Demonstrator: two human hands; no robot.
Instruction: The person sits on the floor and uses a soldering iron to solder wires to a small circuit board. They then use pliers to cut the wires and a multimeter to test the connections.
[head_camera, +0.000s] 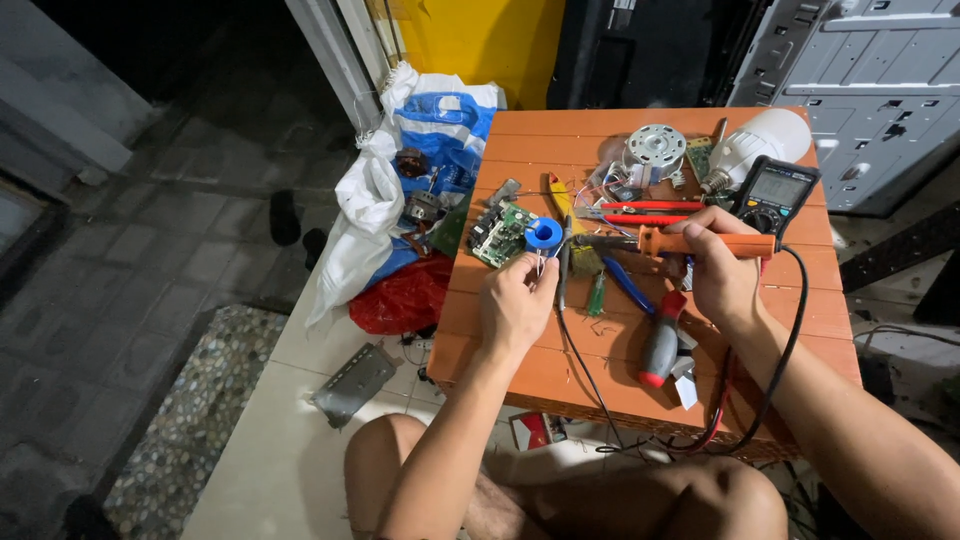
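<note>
Your right hand (722, 275) is gripping an orange-handled soldering iron (690, 243) level over the surface's (520, 370) middle; your left hand (515, 300) is pinching something small, too tiny to identify.

Head camera looks steeply down, close above the orange table (520, 150).

Orange-handled soldering iron (690, 242) level above table, tip near thin solder wire (541, 262).
</note>
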